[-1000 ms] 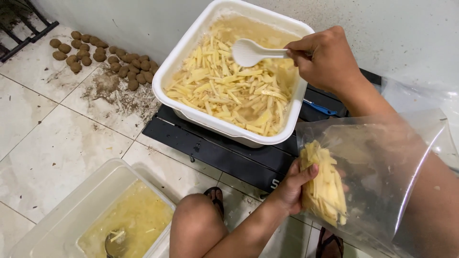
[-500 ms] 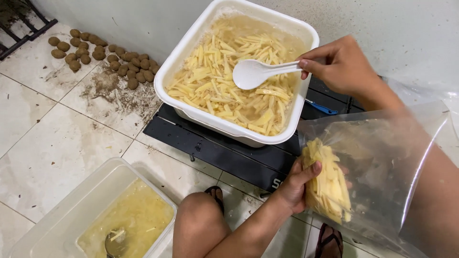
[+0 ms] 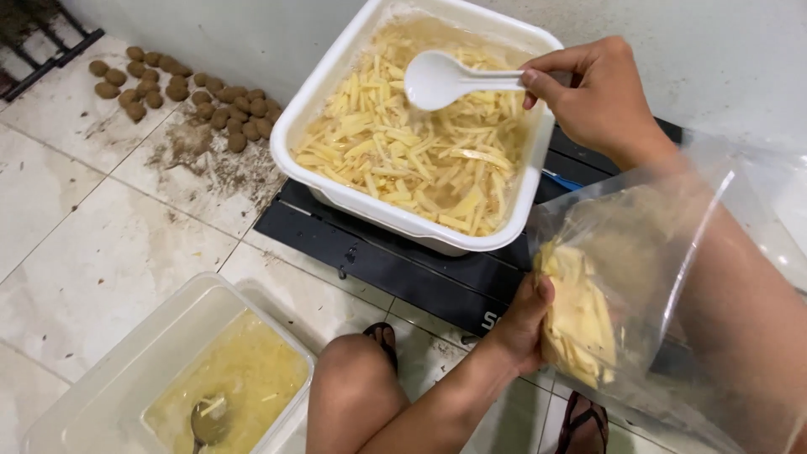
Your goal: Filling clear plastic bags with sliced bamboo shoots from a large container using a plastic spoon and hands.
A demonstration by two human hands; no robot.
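My right hand holds a white plastic spoon by its handle, its empty bowl hovering over the white square tub full of pale yellow potato strips in liquid. My left hand grips the lower side of a clear plastic bag, which hangs open to the right of the tub. A clump of potato strips lies in the bag's bottom against my left palm.
The tub rests on a black flat platform on the tiled floor. A clear rectangular container with yellowish liquid and a metal spoon stands at lower left. Several unpeeled brown potatoes lie with dirt by the wall. My knee and sandalled feet are below.
My right hand has lifted the spoon out of the strips and swung it left over the tub's middle. My left hand keeps holding the bag in the same place.
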